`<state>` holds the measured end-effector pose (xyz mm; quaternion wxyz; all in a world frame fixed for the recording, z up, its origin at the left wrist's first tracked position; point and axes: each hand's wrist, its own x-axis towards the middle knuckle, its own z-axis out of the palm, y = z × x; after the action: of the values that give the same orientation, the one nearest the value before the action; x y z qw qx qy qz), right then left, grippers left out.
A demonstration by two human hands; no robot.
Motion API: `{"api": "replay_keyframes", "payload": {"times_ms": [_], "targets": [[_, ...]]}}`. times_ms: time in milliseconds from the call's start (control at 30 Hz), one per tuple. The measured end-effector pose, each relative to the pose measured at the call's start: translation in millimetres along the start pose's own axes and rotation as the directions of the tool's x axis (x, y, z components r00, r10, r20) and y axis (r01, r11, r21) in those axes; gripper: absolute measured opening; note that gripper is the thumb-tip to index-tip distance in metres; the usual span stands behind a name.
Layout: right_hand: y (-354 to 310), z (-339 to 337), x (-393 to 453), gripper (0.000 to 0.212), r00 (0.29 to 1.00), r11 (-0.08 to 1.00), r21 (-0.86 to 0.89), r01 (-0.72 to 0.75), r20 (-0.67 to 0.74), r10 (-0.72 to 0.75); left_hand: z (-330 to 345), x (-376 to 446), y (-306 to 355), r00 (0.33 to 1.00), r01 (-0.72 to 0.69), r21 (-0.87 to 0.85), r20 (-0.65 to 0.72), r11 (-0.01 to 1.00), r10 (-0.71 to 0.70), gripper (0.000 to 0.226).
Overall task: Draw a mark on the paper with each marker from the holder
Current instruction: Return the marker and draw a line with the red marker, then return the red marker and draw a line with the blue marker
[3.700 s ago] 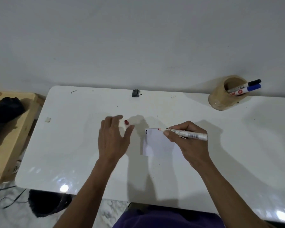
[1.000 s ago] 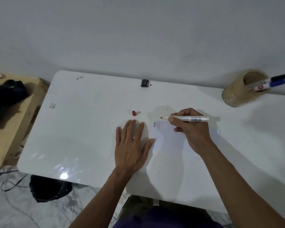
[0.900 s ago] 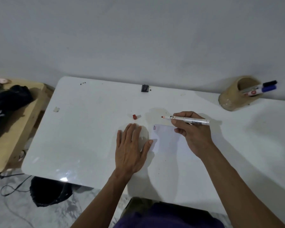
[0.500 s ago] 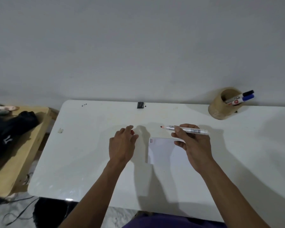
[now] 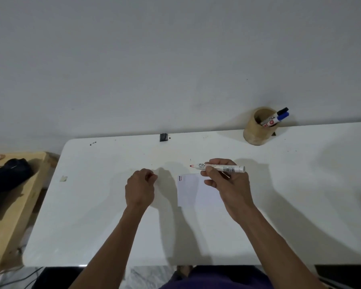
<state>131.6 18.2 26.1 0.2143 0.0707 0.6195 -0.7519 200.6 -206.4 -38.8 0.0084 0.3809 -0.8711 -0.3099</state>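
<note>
A small white paper (image 5: 192,190) lies mid-table with a dark and a red short mark (image 5: 180,178) at its top left corner. My right hand (image 5: 229,186) holds an uncapped red marker (image 5: 227,168) level above the paper's far edge, tip pointing left. My left hand (image 5: 141,188) is left of the paper, fingers pinched together where the red cap lay; the fingers hide the cap. A tan round holder (image 5: 254,132) stands at the back right with a black-capped and a blue-capped marker (image 5: 276,118) leaning out of it.
The white table (image 5: 92,215) stands against a grey wall. A small black object (image 5: 163,137) sits at its back edge and a scrap of tape (image 5: 63,178) near its left edge. A wooden bench (image 5: 13,205) with a black bag (image 5: 6,178) is to the left.
My left hand left its flat rest beside the paper, moved up to the red cap and closed its fingers there. My right hand lifted the marker off the paper; a red mark now shows.
</note>
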Motion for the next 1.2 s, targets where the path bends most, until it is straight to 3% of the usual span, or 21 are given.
{"api": "replay_keyframes", "payload": {"times_ms": [100,200,333,433,833,1033,1200], "targets": [[-2.4,11.6,-19.8,0.009,0.997,0.995,-0.07,0.076,-0.021,-0.077,-18.4,-28.4,9.4,0.999,0.053,-0.374,0.013,0.926,-0.052,0.006],[-3.7,24.9,-42.0,0.012,0.988,0.981,-0.126,0.15,-0.014,-0.153,-39.3,-67.5,20.6,0.982,0.188,-0.721,0.161,0.668,-0.102,0.01],[0.9,42.8,-72.1,0.009,0.977,0.963,-0.169,0.212,0.039,-0.208,-55.1,-108.1,16.2,0.944,0.325,-0.863,0.32,0.388,-0.078,0.023],[8.4,51.3,-90.1,0.01,0.977,0.957,-0.197,0.214,0.053,-0.208,-61.5,-126.3,6.5,0.922,0.382,-0.884,0.385,0.271,-0.041,0.022],[11.9,48.5,-123.4,0.007,0.972,0.935,-0.273,0.226,0.005,-0.233,-60.1,-148.4,3.1,0.892,0.402,-0.872,0.442,0.279,0.094,0.023],[11.5,35.0,-124.2,0.009,0.971,0.951,-0.209,0.229,-0.024,-0.239,-52.0,-149.4,18.3,0.874,0.422,-0.865,0.468,0.271,0.131,0.033],[-0.1,12.9,-110.0,0.021,0.993,0.992,-0.053,0.112,-0.024,-0.114,-49.2,-131.4,36.0,0.884,0.355,-0.873,0.429,0.334,0.183,0.025]]}}
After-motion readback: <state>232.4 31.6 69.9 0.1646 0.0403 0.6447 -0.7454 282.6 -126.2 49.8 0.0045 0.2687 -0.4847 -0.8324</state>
